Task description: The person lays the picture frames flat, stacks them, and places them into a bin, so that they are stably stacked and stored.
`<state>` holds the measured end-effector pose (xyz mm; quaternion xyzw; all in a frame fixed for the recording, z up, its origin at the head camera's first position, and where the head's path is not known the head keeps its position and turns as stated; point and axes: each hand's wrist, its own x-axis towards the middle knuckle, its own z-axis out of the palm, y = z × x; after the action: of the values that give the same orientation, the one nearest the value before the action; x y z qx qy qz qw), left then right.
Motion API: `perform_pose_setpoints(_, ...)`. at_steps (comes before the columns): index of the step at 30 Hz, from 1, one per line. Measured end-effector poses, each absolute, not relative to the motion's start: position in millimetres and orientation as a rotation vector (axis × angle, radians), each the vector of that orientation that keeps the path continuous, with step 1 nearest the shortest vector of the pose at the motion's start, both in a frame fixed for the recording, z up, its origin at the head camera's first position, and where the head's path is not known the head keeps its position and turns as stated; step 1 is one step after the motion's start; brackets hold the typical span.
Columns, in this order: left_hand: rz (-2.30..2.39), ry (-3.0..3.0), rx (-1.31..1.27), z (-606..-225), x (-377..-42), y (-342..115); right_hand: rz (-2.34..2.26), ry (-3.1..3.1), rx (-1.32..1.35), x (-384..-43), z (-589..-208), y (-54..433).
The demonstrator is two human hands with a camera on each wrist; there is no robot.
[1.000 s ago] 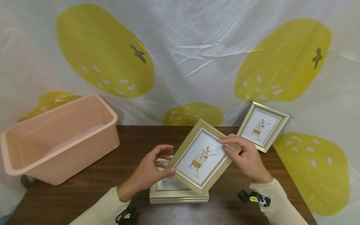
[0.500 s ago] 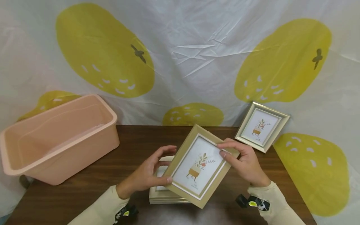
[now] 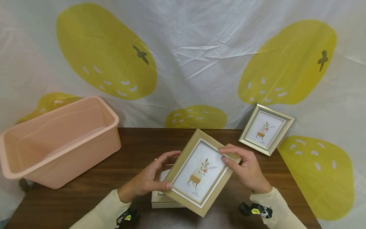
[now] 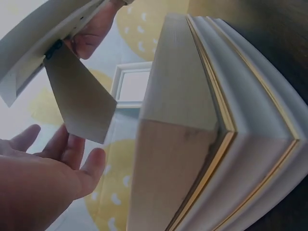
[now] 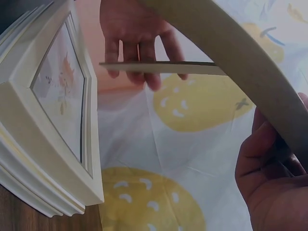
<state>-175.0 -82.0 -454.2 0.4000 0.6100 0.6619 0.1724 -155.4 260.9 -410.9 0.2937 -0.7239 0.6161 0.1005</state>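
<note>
My right hand (image 3: 247,167) pinches the right edge of a beige picture frame (image 3: 200,178) printed with a potted plant, thumb in front. The frame is tilted above a stack of similar frames (image 3: 167,202). My left hand (image 3: 150,178) is at the frame's left side, its thumb over the edge in the head view. Behind the frame, a stand leg (image 4: 79,96) sticks out from the back. In the left wrist view, the left fingers (image 4: 72,149) are loosely extended by the leg's lower end; whether they touch it is unclear.
Another picture frame (image 3: 264,130) stands at the back right against the lemon-print cloth (image 3: 200,79). A pink plastic bin (image 3: 85,159) sits at the left of the dark wooden table (image 3: 137,149); no contents show inside it.
The held picture frame has moved down and slightly left, together with the right hand, covering more of the stack. The left hand has stayed nearly in place at its left edge.
</note>
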Motion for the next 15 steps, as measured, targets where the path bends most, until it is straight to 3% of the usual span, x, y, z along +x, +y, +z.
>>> perform_pose_setpoints(15, 2.084, 1.746, 1.04, -454.9, -166.0, -76.6, 1.803, -2.163, 0.68, -155.8, -424.2, 262.6)
